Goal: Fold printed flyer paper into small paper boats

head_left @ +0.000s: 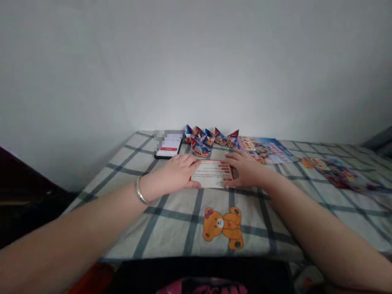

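A white printed card with a red border and small red labels lies on the checked cloth, or just above it; I cannot tell which. My left hand holds its left end, thumb at the near corner and fingers at the far one. At the right end, my right hand grips it the same way, with thumb and fingers spread along the edge. Beyond the card stand several folded paper pieces in red and blue print. A phone with a lit screen lies past my left hand.
Colourful printed sheets lie to the right, one nearer and another farther over. The checked tablecloth has a printed bear near the front edge. A pale wall rises behind the table.
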The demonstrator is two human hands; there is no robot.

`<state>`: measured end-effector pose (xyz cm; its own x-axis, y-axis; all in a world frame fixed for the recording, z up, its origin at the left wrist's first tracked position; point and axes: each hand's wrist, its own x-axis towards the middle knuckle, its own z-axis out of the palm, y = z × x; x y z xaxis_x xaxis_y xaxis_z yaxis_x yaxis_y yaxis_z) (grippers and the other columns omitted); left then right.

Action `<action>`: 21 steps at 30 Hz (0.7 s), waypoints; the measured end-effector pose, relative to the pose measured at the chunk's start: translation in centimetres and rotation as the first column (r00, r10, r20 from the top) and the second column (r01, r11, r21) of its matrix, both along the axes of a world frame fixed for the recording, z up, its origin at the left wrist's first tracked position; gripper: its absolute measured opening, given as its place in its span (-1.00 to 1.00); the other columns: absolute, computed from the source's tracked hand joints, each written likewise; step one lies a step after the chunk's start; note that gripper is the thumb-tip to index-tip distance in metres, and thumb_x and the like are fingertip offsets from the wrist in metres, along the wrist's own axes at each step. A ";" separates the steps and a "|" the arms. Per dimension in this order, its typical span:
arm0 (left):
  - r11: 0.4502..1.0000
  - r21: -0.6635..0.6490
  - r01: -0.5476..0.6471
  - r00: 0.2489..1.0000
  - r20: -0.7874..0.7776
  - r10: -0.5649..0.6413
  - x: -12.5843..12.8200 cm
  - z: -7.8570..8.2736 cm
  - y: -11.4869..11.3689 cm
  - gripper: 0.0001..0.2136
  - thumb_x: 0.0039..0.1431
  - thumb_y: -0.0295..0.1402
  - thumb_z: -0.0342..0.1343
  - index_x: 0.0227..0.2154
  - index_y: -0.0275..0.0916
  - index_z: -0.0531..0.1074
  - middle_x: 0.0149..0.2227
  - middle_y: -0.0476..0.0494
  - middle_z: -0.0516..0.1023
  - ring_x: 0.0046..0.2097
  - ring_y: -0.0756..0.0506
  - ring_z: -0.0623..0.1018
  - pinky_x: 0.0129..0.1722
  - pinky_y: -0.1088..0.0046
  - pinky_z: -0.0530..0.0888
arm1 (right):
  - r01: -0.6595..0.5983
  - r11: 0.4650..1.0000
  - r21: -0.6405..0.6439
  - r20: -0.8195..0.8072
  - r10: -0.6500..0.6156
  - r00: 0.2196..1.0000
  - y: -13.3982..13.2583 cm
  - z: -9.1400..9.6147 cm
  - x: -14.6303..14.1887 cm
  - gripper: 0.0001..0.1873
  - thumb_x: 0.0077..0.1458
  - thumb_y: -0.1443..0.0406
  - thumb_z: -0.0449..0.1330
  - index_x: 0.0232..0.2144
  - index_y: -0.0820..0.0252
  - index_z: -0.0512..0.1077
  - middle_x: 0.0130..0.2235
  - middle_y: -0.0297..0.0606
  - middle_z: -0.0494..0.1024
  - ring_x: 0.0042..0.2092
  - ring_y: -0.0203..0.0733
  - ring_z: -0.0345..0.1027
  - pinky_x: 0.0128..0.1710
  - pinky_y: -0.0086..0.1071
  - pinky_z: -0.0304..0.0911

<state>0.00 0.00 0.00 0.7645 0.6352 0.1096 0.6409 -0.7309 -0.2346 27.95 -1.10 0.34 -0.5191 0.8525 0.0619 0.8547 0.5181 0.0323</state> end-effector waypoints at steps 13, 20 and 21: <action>0.988 -0.050 0.149 0.983 0.115 -0.142 -2.0 -0.3 1.4 -0.32 0.22 0.11 0.02 0.25 -0.26 0.23 0.15 -0.32 0.37 0.07 -0.27 0.37 0.06 0.28 0.26 | 0.036 0.992 -0.121 -0.016 -0.039 0.999 0.2 0.3 1.2 0.05 -0.22 -0.18 0.38 0.28 0.04 0.25 0.35 -0.04 0.15 0.38 0.40 -0.18 0.29 0.25 -0.07; 0.989 -0.023 0.148 0.974 0.178 -0.141 -1.9 -0.4 1.4 -0.31 0.13 0.10 0.12 0.21 -0.23 0.30 0.10 -0.29 0.40 0.04 -0.26 0.39 0.05 0.25 0.31 | -0.112 0.993 -0.032 -0.064 0.110 0.992 0.0 0.4 1.0 -0.05 -0.14 -0.09 0.38 0.24 0.15 0.30 0.31 -0.01 0.25 0.36 0.31 -0.07 0.30 0.18 -0.06; 0.990 -0.014 0.137 0.975 0.179 -0.133 -1.8 -0.3 1.1 -0.32 0.12 0.09 0.14 0.19 -0.24 0.32 0.09 -0.29 0.41 0.03 -0.26 0.40 0.04 0.24 0.32 | -0.145 0.989 0.001 -0.068 0.145 0.987 -0.3 0.5 0.6 -0.13 -0.09 -0.08 0.36 0.21 0.18 0.35 0.28 -0.01 0.29 0.34 0.28 -0.01 0.29 0.15 -0.03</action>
